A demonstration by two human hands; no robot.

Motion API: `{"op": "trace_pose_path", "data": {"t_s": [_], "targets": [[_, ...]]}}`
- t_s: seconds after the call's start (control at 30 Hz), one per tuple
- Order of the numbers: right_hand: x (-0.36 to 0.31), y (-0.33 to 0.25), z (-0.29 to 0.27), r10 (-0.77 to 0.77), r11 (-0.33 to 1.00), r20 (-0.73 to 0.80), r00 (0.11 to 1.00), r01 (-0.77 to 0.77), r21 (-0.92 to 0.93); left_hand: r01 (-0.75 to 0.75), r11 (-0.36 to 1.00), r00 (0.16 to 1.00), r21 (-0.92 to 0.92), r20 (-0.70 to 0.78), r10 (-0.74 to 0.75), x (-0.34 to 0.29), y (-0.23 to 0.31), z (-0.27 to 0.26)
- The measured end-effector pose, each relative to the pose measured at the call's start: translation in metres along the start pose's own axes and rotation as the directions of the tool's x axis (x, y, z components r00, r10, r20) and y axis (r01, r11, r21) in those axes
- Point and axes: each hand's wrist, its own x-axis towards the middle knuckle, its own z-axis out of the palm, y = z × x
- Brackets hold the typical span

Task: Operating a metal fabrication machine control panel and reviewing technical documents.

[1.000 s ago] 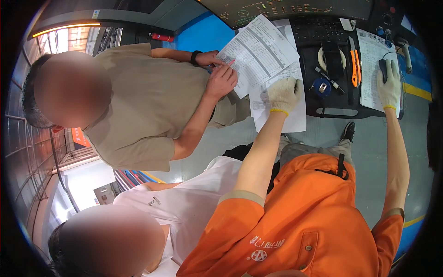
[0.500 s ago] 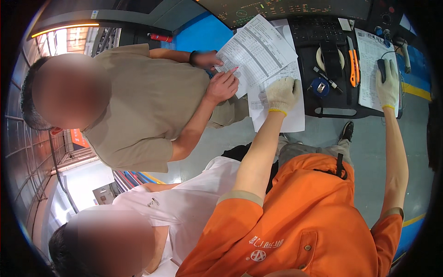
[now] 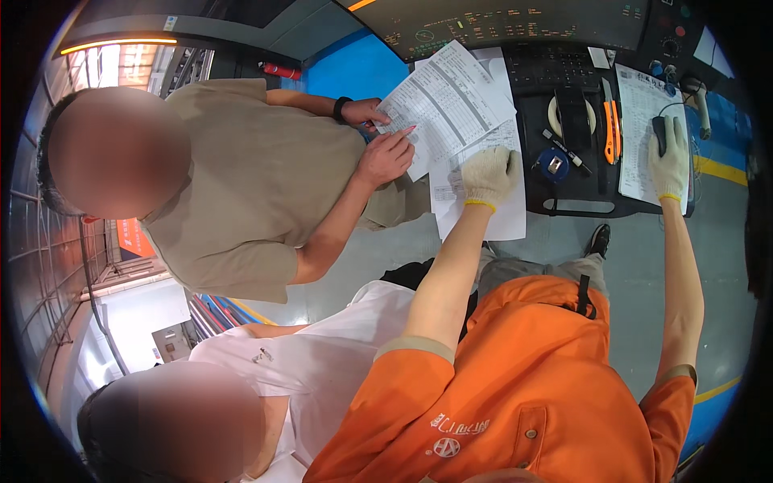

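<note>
My left hand (image 3: 489,177), in a white knit glove with a yellow cuff, rests on printed sheets (image 3: 477,221) at the desk's front edge. Its fingers are curled under, and whatever they may hold is hidden. To the right, my gloved right hand (image 3: 669,165) lies over a black computer mouse (image 3: 660,135), which sits on a printed form (image 3: 634,121). A co-worker in a tan shirt holds a printed table sheet (image 3: 451,101) just beyond my left hand. That person's other hand (image 3: 386,158) has a thin red-tipped item, perhaps a pen, over the sheet.
Between my hands lie a blue tape measure (image 3: 554,164), a black marker (image 3: 566,151), an orange utility knife (image 3: 612,129) and a tape roll (image 3: 555,117). Behind them are a keyboard (image 3: 547,68) and a screen (image 3: 515,24). A person in white (image 3: 322,346) stands close at my left.
The view has tilted slightly, so the desk sits a little lower in the picture. Both my hands keep their places on the papers and the mouse.
</note>
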Motion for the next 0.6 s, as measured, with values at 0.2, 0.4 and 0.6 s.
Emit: {"op": "trace_pose_path", "data": {"t_s": [0.2,0.4,0.6], "targets": [[0.0005,-0.0019,-0.0022,0.009,1.0,0.0,1.0,-0.009,0.003,-0.001,1.0,1.0,0.002,-0.023,0.002,-0.0002,0.0002,0.0001],[-0.0009,-0.0017,-0.004,0.006,1.0,0.005,1.0,-0.006,-0.018,0.001,1.0,1.0,0.019,-0.028,0.0,-0.0005,0.0006,0.0003],[0.0032,-0.0061,-0.0052,-0.004,1.0,-0.001,1.0,0.004,0.009,0.0,1.0,0.999,0.029,-0.051,0.001,0.0005,0.0008,-0.0028]]}}
